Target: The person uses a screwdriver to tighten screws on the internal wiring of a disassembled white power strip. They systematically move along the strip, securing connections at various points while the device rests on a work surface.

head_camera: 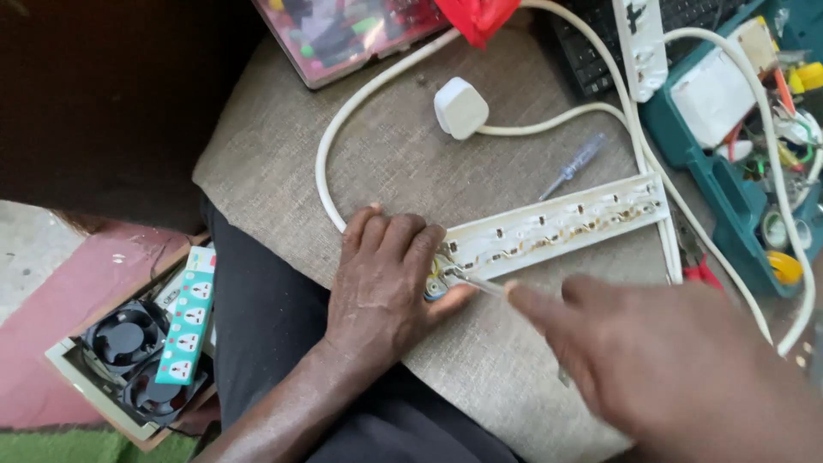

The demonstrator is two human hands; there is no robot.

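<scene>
On grey cushion: left hand point(381, 279) presses end of opened power strip point(557, 225); right hand point(669, 360) pinches thin tool point(482, 285) at wiring.

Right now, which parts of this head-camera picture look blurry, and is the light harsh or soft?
In the head view the right hand is smeared by motion blur, its edges soft, and so is the thin tool at its fingertips; the left hand and the opened power strip are sharp. The light is soft and even, with no strong shadows or glare on the beige cushion; the top-left corner is dark.
</scene>
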